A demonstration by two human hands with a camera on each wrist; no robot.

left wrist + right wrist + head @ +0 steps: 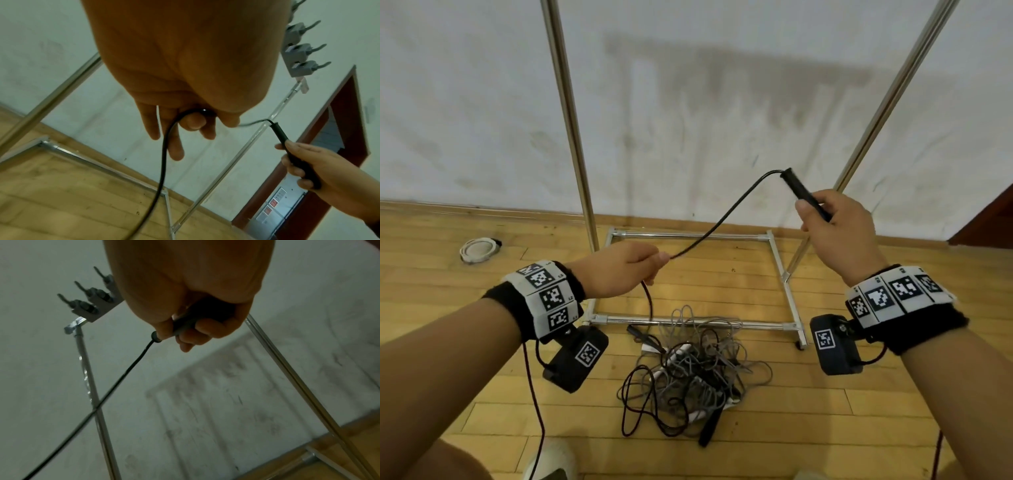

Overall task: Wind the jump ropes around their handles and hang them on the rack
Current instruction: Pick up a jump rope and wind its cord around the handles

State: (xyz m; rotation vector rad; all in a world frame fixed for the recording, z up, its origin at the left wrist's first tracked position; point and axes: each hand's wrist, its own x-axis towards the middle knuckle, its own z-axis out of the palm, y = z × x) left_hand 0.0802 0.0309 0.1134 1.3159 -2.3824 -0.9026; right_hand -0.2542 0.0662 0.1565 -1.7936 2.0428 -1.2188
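- Right hand (835,233) grips the black handle (804,193), fingers wrapped round it.
- Left hand (619,270) pinches the black rope (722,221) above the tangled pile (688,370).

Wood-plank floor (825,428); tangled pile of jump ropes (688,373) lies on it, near centre; metal rack base (779,262) stands just beyond the pile, by the far wall; white round object (479,250) far left.
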